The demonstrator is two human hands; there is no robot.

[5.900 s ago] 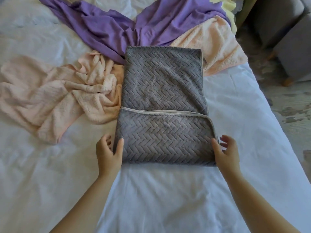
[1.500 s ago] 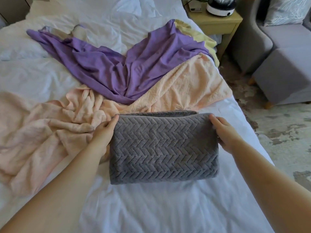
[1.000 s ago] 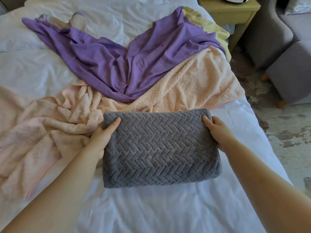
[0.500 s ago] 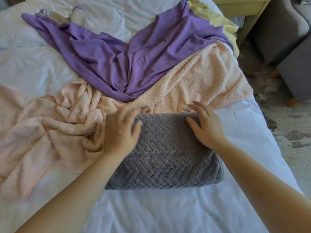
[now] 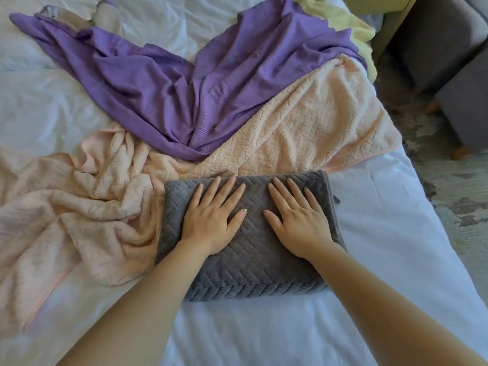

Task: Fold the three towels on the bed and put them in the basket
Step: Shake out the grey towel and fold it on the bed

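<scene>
- Head view, the hands: my left hand (image 5: 211, 220) and right hand (image 5: 298, 223) both lie palm-down, fingers straight and spread, on top of the grey towel (image 5: 253, 268). Neither one grips anything. A second ago they pinched the two ends of the bundle; now they have let go and press it flat.
- Head view, the grey towel: it sits at centre frame on the white sheet (image 5: 383, 247) as a compact rectangle. Some seconds back it was still a long half-folded strip, so I judge its folding done and this press the finishing touch.
- Head view, what is left: a crumpled peach towel (image 5: 79, 212) touches the grey one's left edge. A flatter peach towel (image 5: 317, 128) spreads just behind it, toward upper right. I cannot tell whether these are one piece or two. A purple cloth (image 5: 184, 88) lies over them at upper centre, with a yellow cloth (image 5: 351, 27) at the top edge.
- Head view, the basket: not in the frame. The grey towel has yet to go in, and I will have to look around for the basket first.
</scene>
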